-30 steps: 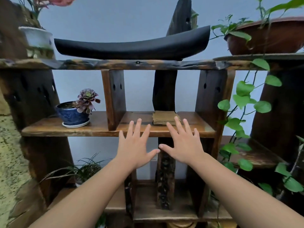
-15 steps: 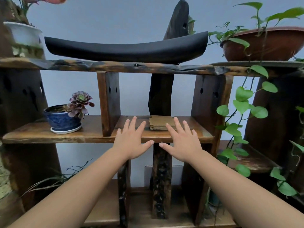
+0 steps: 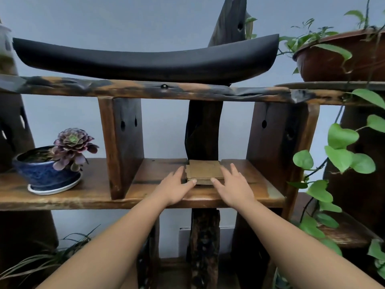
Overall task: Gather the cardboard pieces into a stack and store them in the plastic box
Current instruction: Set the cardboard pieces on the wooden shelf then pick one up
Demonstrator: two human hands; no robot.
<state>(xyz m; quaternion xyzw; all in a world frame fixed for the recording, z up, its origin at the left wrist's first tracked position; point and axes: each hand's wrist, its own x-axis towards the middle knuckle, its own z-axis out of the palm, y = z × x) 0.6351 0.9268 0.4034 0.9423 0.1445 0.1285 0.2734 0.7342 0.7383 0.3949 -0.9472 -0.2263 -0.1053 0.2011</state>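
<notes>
A low stack of brown cardboard pieces (image 3: 204, 171) lies on the middle wooden shelf (image 3: 145, 197), in front of a dark upright post. My left hand (image 3: 174, 186) rests on the shelf at the stack's left side, thumb tip touching its front left corner. My right hand (image 3: 233, 184) flanks the stack's right side, thumb at the front right corner. Both hands have their fingers spread and hold nothing. No plastic box is in view.
A blue pot with a purple succulent (image 3: 50, 165) stands on the shelf at the left, beyond a wooden divider (image 3: 120, 147). A black curved object (image 3: 145, 61) lies on the upper shelf. Green vine leaves (image 3: 341, 151) hang at the right below a brown pot (image 3: 341, 57).
Both hands have moved forward onto the shelf and now bracket the cardboard stack. The camera has come closer to the shelf.
</notes>
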